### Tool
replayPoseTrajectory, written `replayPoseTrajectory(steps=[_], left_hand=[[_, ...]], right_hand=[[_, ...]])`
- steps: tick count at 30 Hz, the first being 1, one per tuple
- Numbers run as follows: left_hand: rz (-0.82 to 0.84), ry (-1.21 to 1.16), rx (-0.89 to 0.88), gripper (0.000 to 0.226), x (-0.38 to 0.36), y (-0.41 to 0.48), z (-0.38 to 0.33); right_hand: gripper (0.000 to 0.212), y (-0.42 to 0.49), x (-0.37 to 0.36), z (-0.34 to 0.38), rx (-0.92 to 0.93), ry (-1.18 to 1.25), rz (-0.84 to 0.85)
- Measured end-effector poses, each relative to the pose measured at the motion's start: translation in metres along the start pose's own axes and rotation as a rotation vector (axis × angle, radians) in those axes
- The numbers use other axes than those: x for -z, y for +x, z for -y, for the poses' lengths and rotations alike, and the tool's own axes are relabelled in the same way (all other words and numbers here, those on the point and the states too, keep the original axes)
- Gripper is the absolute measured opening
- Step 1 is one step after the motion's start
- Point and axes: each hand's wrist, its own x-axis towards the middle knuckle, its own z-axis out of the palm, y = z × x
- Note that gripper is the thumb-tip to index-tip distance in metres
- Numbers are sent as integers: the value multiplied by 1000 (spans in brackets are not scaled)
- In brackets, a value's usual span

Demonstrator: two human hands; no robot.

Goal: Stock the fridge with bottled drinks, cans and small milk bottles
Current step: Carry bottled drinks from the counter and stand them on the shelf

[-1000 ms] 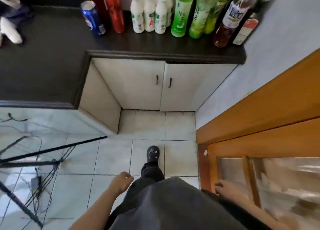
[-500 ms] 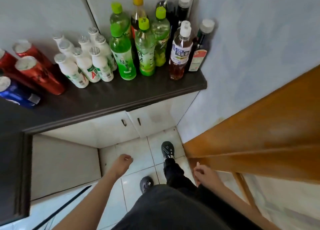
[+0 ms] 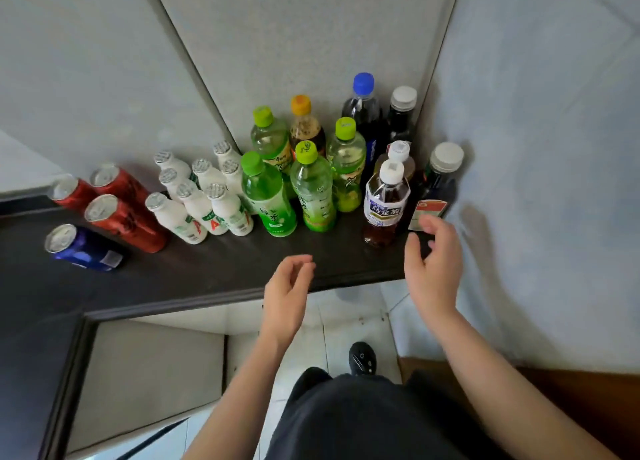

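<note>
Both hands were up at the table (image 3: 207, 272), and neither had anything in it. The right hand (image 3: 434, 269) hovered with fingers curved and thumb spread, empty, just in front of the dark bottle with the red label (image 3: 433, 196). The left hand (image 3: 289, 286) hung loosely curled over the table's front edge, gripping nothing.

Every drink stood on the table: the green bottles (image 3: 268, 196) packed toward the corner, the small milk bottles (image 3: 194, 210) to their left, then the red cans (image 3: 121, 217) and the blue can (image 3: 83, 248). No fridge was in sight.

The danger, as I read it, was crowding. The white-capped tea bottle (image 3: 384, 203) stood right beside the dark one and nearest the front edge. A careless grab there could have clipped it and sent it toppling, perhaps to the floor. A tight fit against the wall also left little room for fingers.
</note>
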Motion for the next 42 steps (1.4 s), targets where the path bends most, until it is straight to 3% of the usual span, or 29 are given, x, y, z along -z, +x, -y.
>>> replayPoseTrajectory(steps=[6,10,14,19,21,26,31,36,42], left_hand=[[-410,85,-358,23,-15,29,-30],[-532,96,-328,49,-10,53,-30],[-460,28,-267,73,-1,77,-34],[-394,27,-311,76,8,104,-51],[-383,48,-300,71,10,111,-57],[-371,80,-402,19,22,118,-62],[-320,296,-436,39,36,120,-47],[-198,143,-426,28,47,125,-33],[-141,68,-492,32,50,121,-24]], right_hand=[[34,16,7,10,100,109,49],[32,13,13,10,30,143,73],[40,22,10,18,19,126,94],[59,41,-8,33,38,52,129],[62,46,-17,35,19,26,148],[57,42,-34,32,-12,90,120],[67,35,-48,27,-25,75,88],[68,29,-56,28,-60,20,1],[64,7,-59,37,-118,70,-61]])
